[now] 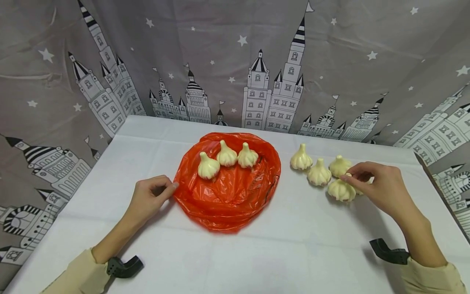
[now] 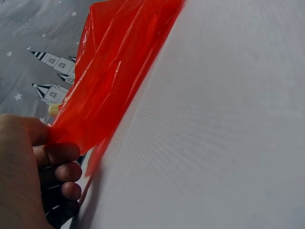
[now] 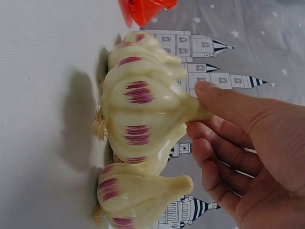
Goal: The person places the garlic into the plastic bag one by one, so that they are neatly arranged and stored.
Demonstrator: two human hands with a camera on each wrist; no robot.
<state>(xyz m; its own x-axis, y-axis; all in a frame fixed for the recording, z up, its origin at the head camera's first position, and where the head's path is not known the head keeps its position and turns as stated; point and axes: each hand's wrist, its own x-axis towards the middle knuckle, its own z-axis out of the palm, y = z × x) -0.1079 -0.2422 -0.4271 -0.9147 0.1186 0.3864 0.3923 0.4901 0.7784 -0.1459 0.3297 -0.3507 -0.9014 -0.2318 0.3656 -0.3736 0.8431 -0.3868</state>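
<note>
A red plastic bag (image 1: 227, 194) lies opened into a round shape on the table, with three garlic bulbs (image 1: 208, 166) inside it. My left hand (image 1: 152, 194) pinches the bag's left rim between thumb and index finger; the left wrist view shows the red film (image 2: 109, 71) stretched up from those fingers. On the right, my right hand (image 1: 380, 185) pinches the stem of a garlic bulb (image 3: 143, 112) with purple streaks and dry roots. Several other garlic bulbs (image 1: 319, 173) stand close around that one. Whether the pinched bulb touches the table is hard to tell.
A white cloth (image 1: 293, 245) covers the table. Behind it hangs a grey curtain (image 1: 220, 49) printed with castles and stars. At the right, the table's dark edge (image 1: 440, 192) shows. A black wrist mount (image 1: 125, 267) sits on each forearm.
</note>
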